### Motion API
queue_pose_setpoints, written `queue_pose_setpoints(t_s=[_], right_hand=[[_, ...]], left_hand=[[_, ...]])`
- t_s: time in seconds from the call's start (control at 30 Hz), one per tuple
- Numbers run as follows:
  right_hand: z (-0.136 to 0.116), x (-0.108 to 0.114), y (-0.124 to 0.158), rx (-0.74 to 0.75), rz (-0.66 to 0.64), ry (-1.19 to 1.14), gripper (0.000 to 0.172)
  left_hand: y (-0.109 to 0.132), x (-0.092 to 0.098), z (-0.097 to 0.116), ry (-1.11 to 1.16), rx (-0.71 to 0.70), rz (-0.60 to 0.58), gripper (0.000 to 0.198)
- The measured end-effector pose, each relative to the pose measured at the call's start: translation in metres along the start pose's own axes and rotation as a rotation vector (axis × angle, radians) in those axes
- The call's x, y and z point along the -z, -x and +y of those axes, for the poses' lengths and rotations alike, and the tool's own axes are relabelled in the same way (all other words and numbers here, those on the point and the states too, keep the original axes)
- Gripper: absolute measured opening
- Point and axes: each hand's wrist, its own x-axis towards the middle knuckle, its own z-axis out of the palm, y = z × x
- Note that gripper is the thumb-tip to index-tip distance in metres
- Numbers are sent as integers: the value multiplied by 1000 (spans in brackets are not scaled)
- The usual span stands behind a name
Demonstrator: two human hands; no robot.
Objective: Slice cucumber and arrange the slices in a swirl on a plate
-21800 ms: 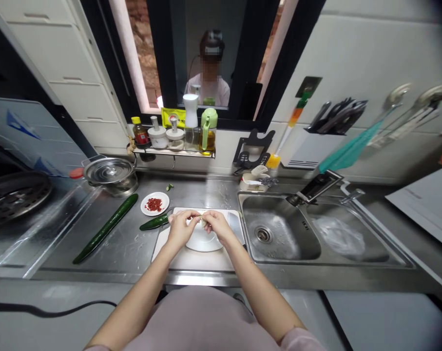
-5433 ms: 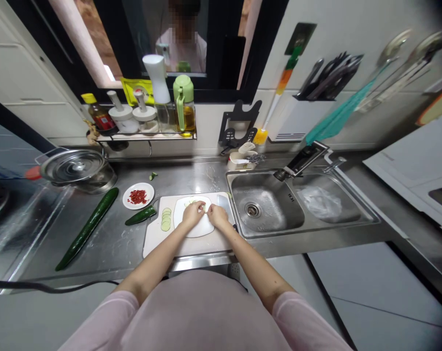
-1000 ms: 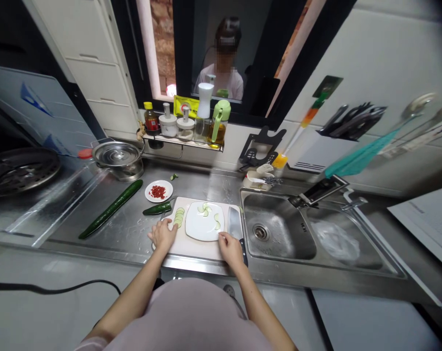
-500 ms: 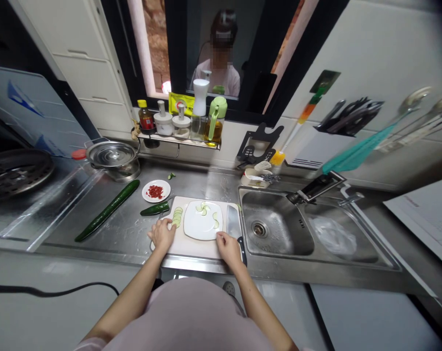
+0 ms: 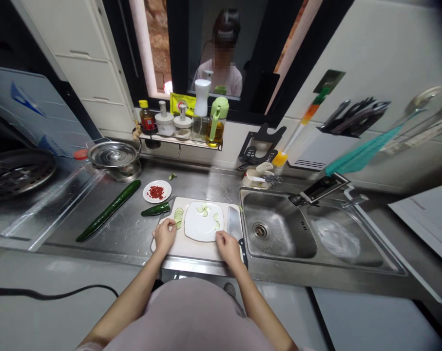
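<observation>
A white plate (image 5: 203, 231) with thin cucumber slices (image 5: 205, 210) set on it rests on a pale cutting board (image 5: 191, 249). To its left, more cucumber slices (image 5: 178, 215) overlap in a row. My left hand (image 5: 165, 235) is at the near end of that row, its fingertips pinched on a slice. At the plate's near right corner is my right hand (image 5: 228, 246), fingers curled together; what they hold, if anything, is hidden. A knife (image 5: 234, 222) lies along the board's right side, its black handle toward me.
Left of the board lie a cut cucumber piece (image 5: 155, 209), a whole cucumber (image 5: 109, 210) and a small plate (image 5: 146, 197) of chopped red bits. A steel pot (image 5: 125, 172) stands behind. The sink (image 5: 282, 248) is on the right; a condiment shelf (image 5: 179, 142) hangs above.
My left hand's fingers have drawn closer together by the row of slices. My right hand stays at the plate's corner. The view has shifted slightly.
</observation>
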Motion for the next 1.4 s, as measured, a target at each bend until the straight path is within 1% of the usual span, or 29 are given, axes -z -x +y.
queue_pose_setpoints(t_s=[0.07,0.17,0.23,0.3,0.37,0.43,0.5,0.6,0.7,0.8,1.03,1.2,1.4], right_hand=[[-4,3,-3,5,9,-34,38],[-16,11,-11,42,39,-99,39],[-30,17,-18,107,51,-158,38],[-46,21,-25,191,55,-231,37],[-62,21,-30,257,28,-318,38],[-75,18,-34,294,-40,-424,36],[-83,12,-35,305,-97,-512,28],[-88,4,-37,282,-105,-604,15],[-88,2,-39,230,-80,-722,11],[-90,4,-39,161,-84,-836,12],[-95,7,-36,-11,-255,-1099,25],[-99,6,-33,-46,-296,-1132,26],[-102,7,-29,-37,-312,-1104,25]], left_hand=[[-2,2,0,90,19,1,14],[-8,6,6,327,25,-16,20],[-12,9,15,514,3,-62,24],[-14,13,28,656,-40,-131,26],[-12,19,42,723,-104,-214,29],[-7,26,57,748,-155,-289,31],[-1,31,68,780,-181,-348,32],[6,36,78,851,-164,-390,35],[10,38,80,917,-120,-411,38],[12,39,81,945,-104,-456,40],[16,46,81,994,-69,-475,39],[17,52,77,999,-47,-474,38],[20,49,73,963,-64,-427,32]])
